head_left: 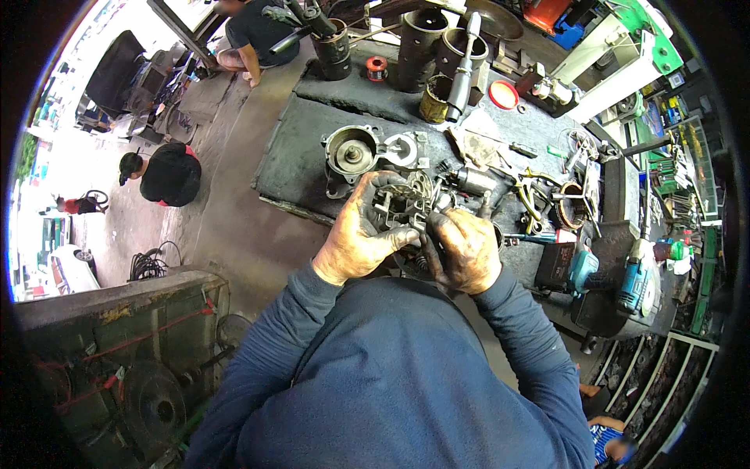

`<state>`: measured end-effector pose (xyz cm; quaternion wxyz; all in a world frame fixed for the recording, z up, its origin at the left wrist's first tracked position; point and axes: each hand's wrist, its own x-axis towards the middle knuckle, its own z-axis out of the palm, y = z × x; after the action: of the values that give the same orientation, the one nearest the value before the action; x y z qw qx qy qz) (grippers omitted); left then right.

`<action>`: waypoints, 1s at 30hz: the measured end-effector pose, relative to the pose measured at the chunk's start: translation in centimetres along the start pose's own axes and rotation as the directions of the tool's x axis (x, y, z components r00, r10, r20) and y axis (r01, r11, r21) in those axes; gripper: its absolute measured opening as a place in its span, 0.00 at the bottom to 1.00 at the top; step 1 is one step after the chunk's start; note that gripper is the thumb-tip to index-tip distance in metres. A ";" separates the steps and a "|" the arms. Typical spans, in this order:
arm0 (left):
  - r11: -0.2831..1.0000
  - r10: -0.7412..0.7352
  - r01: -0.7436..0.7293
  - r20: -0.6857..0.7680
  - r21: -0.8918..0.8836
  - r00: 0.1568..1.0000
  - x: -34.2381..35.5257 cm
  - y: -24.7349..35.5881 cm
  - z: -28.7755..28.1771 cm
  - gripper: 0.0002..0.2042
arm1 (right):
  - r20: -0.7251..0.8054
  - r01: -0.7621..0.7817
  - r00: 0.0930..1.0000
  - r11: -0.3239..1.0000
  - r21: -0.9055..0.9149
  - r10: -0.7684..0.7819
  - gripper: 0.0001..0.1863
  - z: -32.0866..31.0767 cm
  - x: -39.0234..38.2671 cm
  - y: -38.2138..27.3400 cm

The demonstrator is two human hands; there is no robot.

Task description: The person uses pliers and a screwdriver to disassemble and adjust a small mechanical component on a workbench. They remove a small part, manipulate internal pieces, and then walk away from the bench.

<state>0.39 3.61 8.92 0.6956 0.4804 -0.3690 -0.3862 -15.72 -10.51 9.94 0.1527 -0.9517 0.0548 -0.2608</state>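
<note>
My left hand (pixel 344 246) grips a small metal machine part (pixel 410 205) with slots and prongs, fingers round its far side and thumb along its near edge. Close against the same part, my right hand (pixel 469 250) has its blackened fingers bent in a pinch. What lies between those fingertips is dark and too small to name. Just beyond my left hand, a grey cast-metal housing (pixel 351 152) lies with its round cavity facing up. A metal cylinder (pixel 473 181) rests on the bench past my right hand.
On the dark workbench (pixel 289 156) stand tall metal cans (pixel 422 47) and a red-rimmed lid (pixel 504 94). Pliers (pixel 533 203) and loose tools lie to the right, with a teal power drill (pixel 639 277) farther out. Other people (pixel 168 173) are at the left, well away.
</note>
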 end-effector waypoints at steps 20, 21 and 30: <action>0.736 -0.133 0.009 -0.132 -0.677 0.982 0.5 -2.4 -0.3 0.22 | 0.022 -0.347 0.937 0.928 0.138 0.347 0.16 -0.5 0.8 -3.0; 0.729 -0.116 -0.006 -0.133 -0.685 0.984 0.5 -2.5 -0.2 0.22 | 0.001 -0.327 0.944 0.936 0.127 0.330 0.17 -0.6 0.9 -3.0; 0.763 -0.066 -0.046 -0.149 -0.645 0.987 0.3 -3.2 0.0 0.27 | 0.019 -0.243 0.970 0.969 -0.049 0.244 0.18 -0.9 1.9 -3.1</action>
<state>-0.07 2.51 5.90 0.8440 0.2436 -0.1529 -0.4528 -14.53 -8.18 12.58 0.1623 -0.9442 0.1751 -0.2271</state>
